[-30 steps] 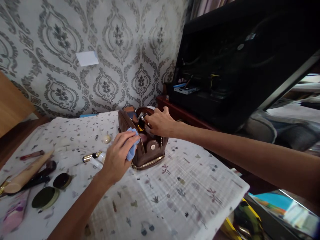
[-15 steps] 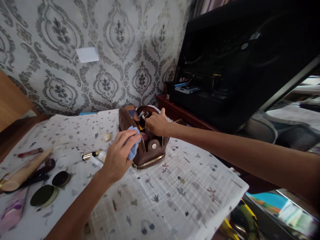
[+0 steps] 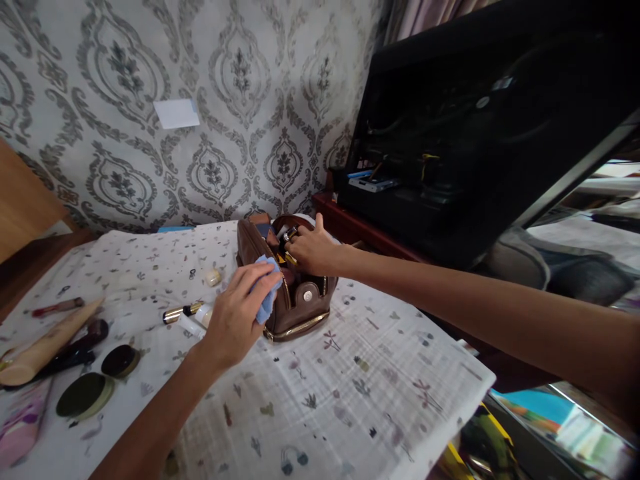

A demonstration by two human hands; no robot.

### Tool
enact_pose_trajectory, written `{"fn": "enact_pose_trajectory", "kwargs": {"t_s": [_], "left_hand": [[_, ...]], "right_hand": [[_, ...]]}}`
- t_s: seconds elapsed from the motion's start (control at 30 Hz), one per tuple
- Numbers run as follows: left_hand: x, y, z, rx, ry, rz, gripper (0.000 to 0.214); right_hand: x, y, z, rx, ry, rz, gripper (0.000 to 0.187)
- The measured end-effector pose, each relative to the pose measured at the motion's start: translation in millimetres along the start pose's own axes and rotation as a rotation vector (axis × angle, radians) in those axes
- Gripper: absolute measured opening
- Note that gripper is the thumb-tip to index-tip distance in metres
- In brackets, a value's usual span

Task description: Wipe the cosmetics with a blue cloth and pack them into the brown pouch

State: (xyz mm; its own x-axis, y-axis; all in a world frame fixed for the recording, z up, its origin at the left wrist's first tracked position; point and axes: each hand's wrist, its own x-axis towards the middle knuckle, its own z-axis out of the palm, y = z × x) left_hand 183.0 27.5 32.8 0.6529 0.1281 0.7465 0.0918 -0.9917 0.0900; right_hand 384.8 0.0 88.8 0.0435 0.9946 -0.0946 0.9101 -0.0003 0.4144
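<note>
A brown cosmetic bag (image 3: 300, 313) stands unzipped on the printed cloth (image 3: 345, 380), with several small items inside. My left hand (image 3: 240, 307) is closed on a folded light-blue cloth (image 3: 269, 293), against the bag's near left side. Inside the bag's opening is my right hand (image 3: 315, 247), thumb raised and the other fingers bent down among the contents. Its fingertips are hidden, so I cannot tell what they grip. Close to my left hand lie a gold-and-black tube (image 3: 181, 311) and a white tube (image 3: 191, 326).
Leftward lie two round dark-lidded jars (image 3: 85, 395), a beige tube (image 3: 55, 343), a pink tube (image 3: 23, 423) and a reddish lip tube (image 3: 57, 307). Behind the tubes is a small cream-coloured jar (image 3: 213, 277). A large black screen (image 3: 450, 127) leans over the right side, near the patterned wall (image 3: 240, 100).
My right hand has shifted slightly left inside the bag. My left hand keeps its hold on the blue cloth, and the bag stays in place.
</note>
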Motion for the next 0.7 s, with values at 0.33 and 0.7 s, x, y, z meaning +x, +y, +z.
{"fn": "enact_pose_trajectory", "kwargs": {"t_s": [0.33, 0.7], "left_hand": [[-0.8, -0.8, 0.7, -0.003, -0.013, 0.001, 0.032], [-1.0, -1.2, 0.9, -0.001, -0.010, -0.005, 0.032]], "right_hand": [[5.3, 7.6, 4.5, -0.123, -0.058, -0.226, 0.037], [18.9, 2.0, 21.0, -0.200, -0.032, -0.231, 0.046]]}}
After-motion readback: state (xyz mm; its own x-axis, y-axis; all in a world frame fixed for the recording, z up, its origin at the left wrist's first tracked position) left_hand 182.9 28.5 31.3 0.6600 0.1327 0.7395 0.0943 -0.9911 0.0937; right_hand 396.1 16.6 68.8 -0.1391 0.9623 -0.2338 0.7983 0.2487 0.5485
